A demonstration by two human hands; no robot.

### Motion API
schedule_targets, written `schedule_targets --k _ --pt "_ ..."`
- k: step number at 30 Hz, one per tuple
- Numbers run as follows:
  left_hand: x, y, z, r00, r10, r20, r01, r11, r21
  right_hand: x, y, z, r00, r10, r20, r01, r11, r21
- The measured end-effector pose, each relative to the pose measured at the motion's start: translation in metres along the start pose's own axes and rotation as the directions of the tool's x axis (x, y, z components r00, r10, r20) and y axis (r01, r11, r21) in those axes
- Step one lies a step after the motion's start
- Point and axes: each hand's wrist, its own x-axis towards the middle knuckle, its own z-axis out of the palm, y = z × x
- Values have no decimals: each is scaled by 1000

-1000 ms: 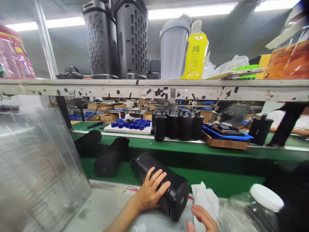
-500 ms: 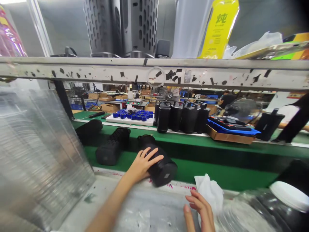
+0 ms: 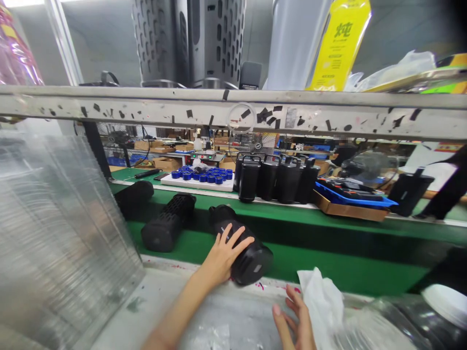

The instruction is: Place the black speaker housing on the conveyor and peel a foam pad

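Matte black cylinder [image 3: 253, 262] on green bench [image 3: 328, 265]; second black cylinder [image 3: 168, 222] patterned with rows of oblong perforations. Blue caps [image 3: 199, 174] in rows on white tray [image 3: 226, 186]. White tissue [image 3: 321, 304]. Yellow bottle [image 3: 339, 43] with green lettering.

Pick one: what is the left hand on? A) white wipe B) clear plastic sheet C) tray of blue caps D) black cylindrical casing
D. The left hand lies spread across the black cylindrical casing, while the white wipe is beside the right hand.
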Motion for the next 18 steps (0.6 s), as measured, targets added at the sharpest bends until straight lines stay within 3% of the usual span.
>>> schedule_targets --k 4,6,7,9,11,12,14,18 --pt "5 3 -15 998 -65 19 68 976 -206 -4 4 1 998 39 49 -38 999 -17" --pt "8 -2 -21 977 -212 -39 189 929 -319 -6 2 -2 996 51 67 -48 998 -35" --pt "9 -6 -22 939 -335 -80 284 883 -375 -7 0 -4 995 58 75 -55 998 -42" --pt "8 -15 -20 787 -606 -114 484 721 -496 -8 -4 -6 993 72 93 -68 997 -47" --pt "7 -24 -15 624 -781 -38 606 513 -608 -9 -8 -5 991 80 106 -76 996 -41" --pt "6 -28 -11 578 -815 23 626 426 -653 -10 -9 -4 991 81 111 -77 996 -36" --pt "5 -31 -3 558 -820 125 613 306 -729 -11 -10 -2 990 75 122 -73 997 -24" --pt "7 -28 10 578 -794 189 515 175 -839 -12 -10 2 989 43 145 -42 999 -10"
